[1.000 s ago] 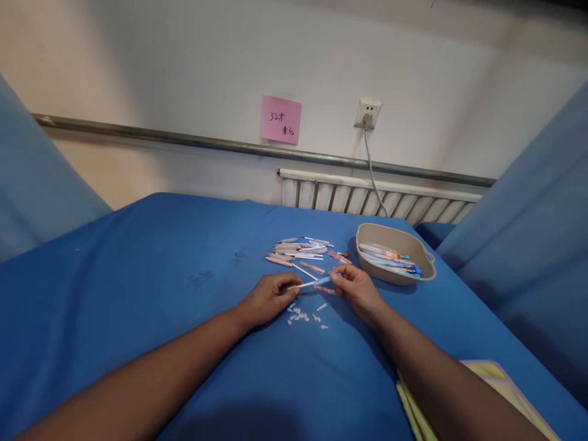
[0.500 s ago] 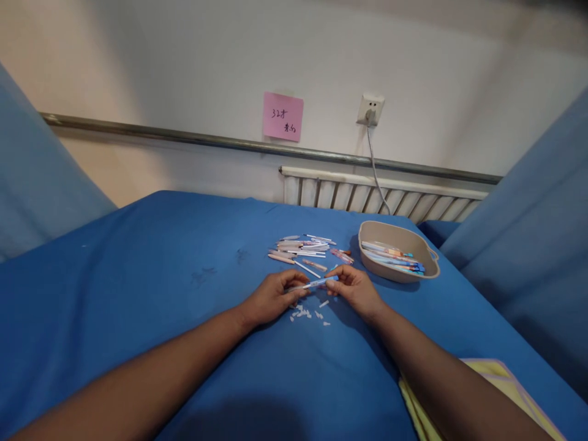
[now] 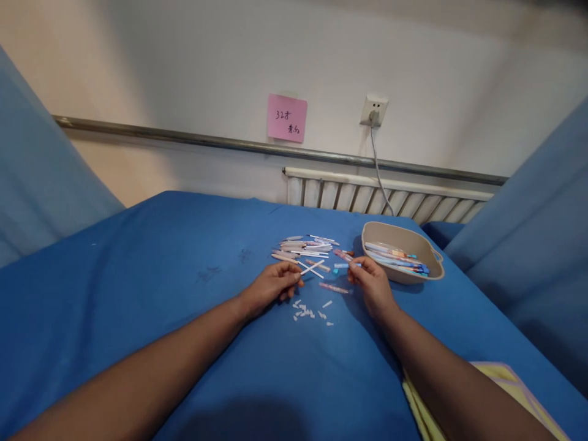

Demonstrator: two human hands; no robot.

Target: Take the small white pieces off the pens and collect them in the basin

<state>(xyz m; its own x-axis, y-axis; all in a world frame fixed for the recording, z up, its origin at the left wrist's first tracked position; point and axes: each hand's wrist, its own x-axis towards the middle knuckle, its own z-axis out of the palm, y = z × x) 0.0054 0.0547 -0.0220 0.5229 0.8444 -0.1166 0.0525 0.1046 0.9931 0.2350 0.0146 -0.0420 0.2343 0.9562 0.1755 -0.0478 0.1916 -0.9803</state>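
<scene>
My left hand (image 3: 273,285) pinches a thin white pen refill (image 3: 314,267) that points up and right over the pile. My right hand (image 3: 372,283) is closed on a short blue-and-white pen barrel (image 3: 342,266), its free end pointing left. Refill and barrel are apart. Behind my left hand lies a pile of pen parts (image 3: 303,246), white sticks and pinkish grips. A pink patterned barrel (image 3: 334,288) rests on the cloth between the hands. Several small white plugs (image 3: 304,312) are scattered just in front of them.
A beige basket (image 3: 434,269) holding several pens stands right of the pile. Blue cloth (image 3: 151,263) covers the table. A yellow cloth (image 3: 491,370) lies under my right forearm. Behind are a radiator (image 3: 340,196), a pipe (image 3: 206,142) and a plugged-in cord (image 3: 377,160).
Both hands were together on one blue pen. They have moved apart: the white refill is now in my left hand, the blue barrel in my right. The pink barrel between them has come into view.
</scene>
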